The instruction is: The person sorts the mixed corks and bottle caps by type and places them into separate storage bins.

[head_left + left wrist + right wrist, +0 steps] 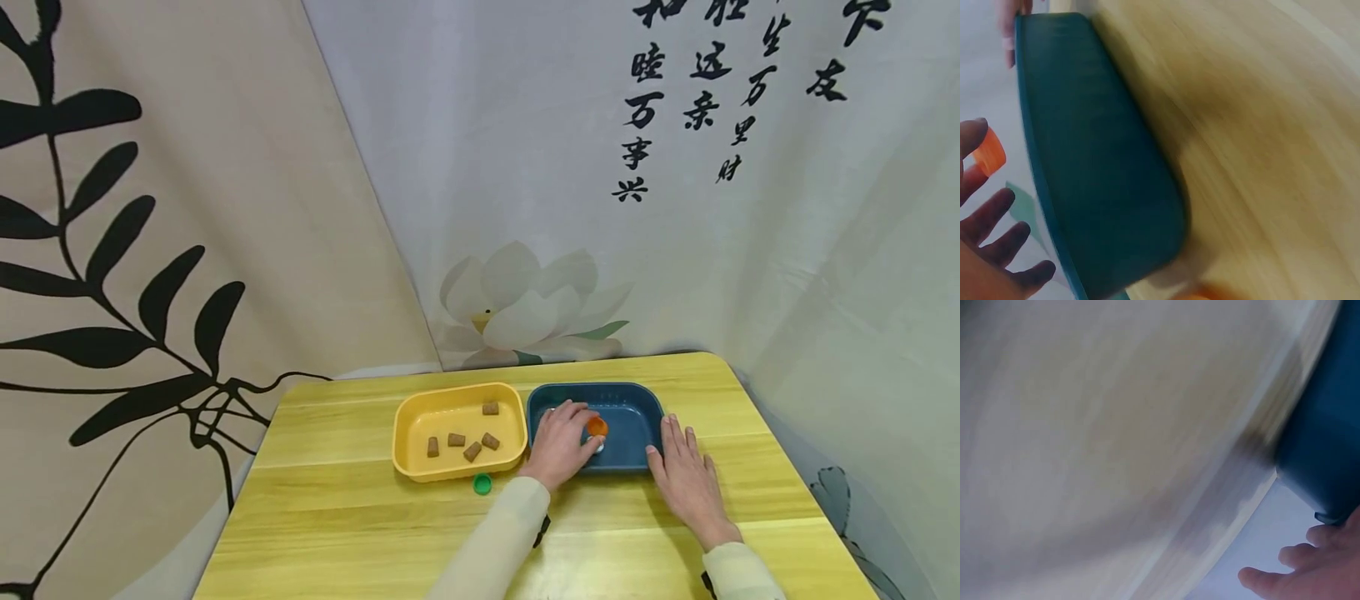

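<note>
My left hand (557,446) reaches over the blue tray (630,429), pinching an orange bottle cap (597,427) between thumb and forefinger. In the left wrist view the orange cap (991,152) shows above the tray's rim, with the other fingers spread apart. Something white (599,447) peeks out by the thumb in the head view, mostly hidden. My right hand (688,482) lies at the blue tray's right edge, fingers extended and thumb near the rim. In the right wrist view its fingers (1297,556) show beside the tray's corner.
A yellow tray (401,442) stands left of the blue one, with several corks (457,440) inside. A green bottle cap (482,483) lies on the wooden table (337,533) in front of it. Behind the table hangs a printed curtain (525,167).
</note>
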Available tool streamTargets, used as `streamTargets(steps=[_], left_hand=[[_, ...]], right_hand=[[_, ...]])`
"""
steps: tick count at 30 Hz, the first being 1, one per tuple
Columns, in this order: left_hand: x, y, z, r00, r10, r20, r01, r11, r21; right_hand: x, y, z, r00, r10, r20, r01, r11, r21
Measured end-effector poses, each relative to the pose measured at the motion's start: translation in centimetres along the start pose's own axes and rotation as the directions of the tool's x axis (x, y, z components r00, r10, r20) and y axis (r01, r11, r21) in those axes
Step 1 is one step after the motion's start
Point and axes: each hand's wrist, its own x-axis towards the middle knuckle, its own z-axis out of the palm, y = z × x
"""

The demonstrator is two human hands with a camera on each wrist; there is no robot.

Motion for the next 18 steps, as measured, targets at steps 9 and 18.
streamTargets(steps=[9,18], left_hand=[[1.4,0.4,1.3,0.995,-0.084,0.046,0.08,0.994,0.072],[1.8,0.5,1.9,0.992,-0.106,0.07,0.091,0.979,0.183]], right_hand=[[-0.1,0.0,0.0,1.0,0.004,0.004,-0.004,1.0,-0.004],[-0.1,0.0,0.0,1.0,0.001,0.001,-0.001,1.0,-0.007]])
